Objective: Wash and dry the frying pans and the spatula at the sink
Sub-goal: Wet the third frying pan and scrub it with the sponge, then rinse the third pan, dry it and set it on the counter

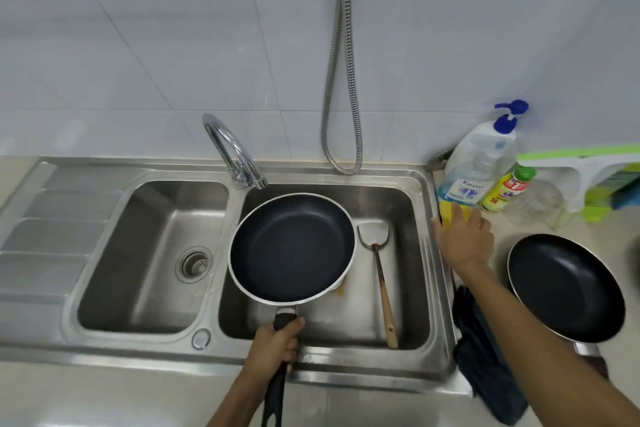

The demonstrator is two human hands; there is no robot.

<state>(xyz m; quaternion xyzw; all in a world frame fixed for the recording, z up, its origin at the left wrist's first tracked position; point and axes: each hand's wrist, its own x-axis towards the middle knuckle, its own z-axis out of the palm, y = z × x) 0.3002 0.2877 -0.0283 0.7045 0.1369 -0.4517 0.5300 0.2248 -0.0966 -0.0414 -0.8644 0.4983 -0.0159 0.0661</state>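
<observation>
My left hand (275, 345) grips the black handle of a dark non-stick frying pan (292, 248), held level over the right basin of the steel sink (420, 253). A spatula (379, 263) with a metal blade and wooden handle lies in that basin, right of the pan. A second black frying pan (566, 288) rests on the counter at the right. My right hand (464, 237) lies over a yellow sponge (450, 211) at the sink's right rim; its fingers are spread on the sponge and whether they grip it is unclear.
The faucet (230, 149) arches between the two basins, and a metal hose (341, 80) hangs down the tiled wall. A pump soap bottle (479, 163), a yellow bottle (507, 189) and a green rack (595, 180) stand at the back right. A dark cloth (485, 357) lies beside the sink.
</observation>
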